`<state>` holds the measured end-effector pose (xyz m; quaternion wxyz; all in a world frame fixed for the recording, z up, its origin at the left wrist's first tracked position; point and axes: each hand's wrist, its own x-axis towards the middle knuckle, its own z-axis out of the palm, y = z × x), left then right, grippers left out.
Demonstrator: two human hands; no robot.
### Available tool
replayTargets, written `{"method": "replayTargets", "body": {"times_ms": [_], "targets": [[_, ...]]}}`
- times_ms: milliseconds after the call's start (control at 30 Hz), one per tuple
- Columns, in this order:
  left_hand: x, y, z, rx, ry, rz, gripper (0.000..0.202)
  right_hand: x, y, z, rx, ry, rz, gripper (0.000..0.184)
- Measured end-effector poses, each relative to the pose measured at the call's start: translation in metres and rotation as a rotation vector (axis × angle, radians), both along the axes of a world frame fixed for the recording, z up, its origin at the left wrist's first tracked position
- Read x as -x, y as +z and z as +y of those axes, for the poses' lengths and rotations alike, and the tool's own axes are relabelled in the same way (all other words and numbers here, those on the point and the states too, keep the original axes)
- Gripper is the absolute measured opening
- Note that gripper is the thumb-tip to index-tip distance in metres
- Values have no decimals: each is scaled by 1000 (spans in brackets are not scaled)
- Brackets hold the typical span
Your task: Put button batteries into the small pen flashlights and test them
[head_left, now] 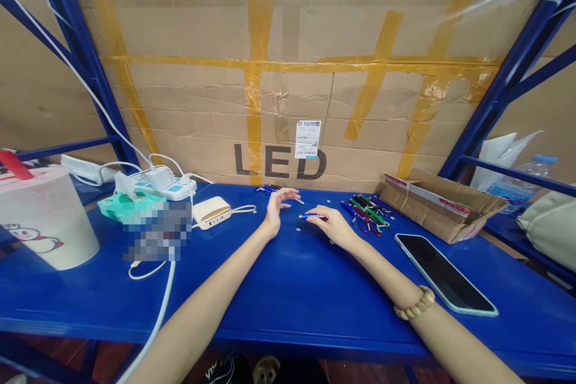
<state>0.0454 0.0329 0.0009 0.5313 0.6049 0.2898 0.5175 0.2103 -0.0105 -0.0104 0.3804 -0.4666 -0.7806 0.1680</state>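
Observation:
My left hand (279, 207) is held above the blue tabletop, fingers curved and apart. A small silver-tipped piece (300, 200) shows just beside its fingertips; whether they touch it I cannot tell. My right hand (333, 226) pinches a short blue pen-like stick (310, 216) with a silver end, pointing left toward the other hand. Behind my left hand lie several blue pen-like sticks (266, 189). Right of my right hand is a pile of coloured sticks with carabiner clips (369, 214), in blue, green, red and black.
An open cardboard box (443, 207) and a phone (445, 273) are at the right. To the left stand a power bank (211, 212), a green tissue pack (130, 207), a power strip (173, 187) and a large cup (49, 222). A cardboard sheet (202, 108) backs the table.

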Motion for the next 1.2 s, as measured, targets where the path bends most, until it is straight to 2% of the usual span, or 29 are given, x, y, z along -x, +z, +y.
{"method": "replayTargets", "body": {"times_ms": [467, 833, 1000, 1200], "targets": [[-1, -1, 0, 1, -6, 26, 50, 2, -1, -2, -67, -86, -84, 30], [-1, -2, 0, 12, -28, 0, 48, 11, 7, -9, -65, -39, -45, 25], [-1, -2, -2, 12, -29, 5, 47, 12, 5, -9, -21, 1, -18, 22], [-2, -3, -1, 4, -50, 12, 47, 10, 2, -6, -31, -32, -13, 25]]}}
